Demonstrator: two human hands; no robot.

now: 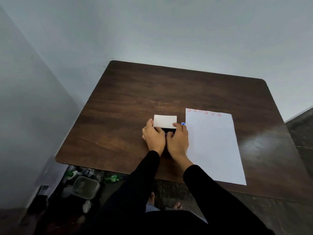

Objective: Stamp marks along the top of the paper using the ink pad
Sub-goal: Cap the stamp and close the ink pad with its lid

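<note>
A white sheet of paper lies on the right part of the dark wooden table. Several red round stamp marks run along its top edge. Left of the paper sits the ink pad, its pale lid tilted over a dark base. My left hand grips the pad's left side. My right hand holds its right side, fingers on the lid's corner. A small blue stamp shows just beyond my right hand, between pad and paper.
Walls stand close behind and left of the table. Below the table's front left edge, on the floor, lie green bottles, a plastic container and other clutter. My bare feet show under the table edge.
</note>
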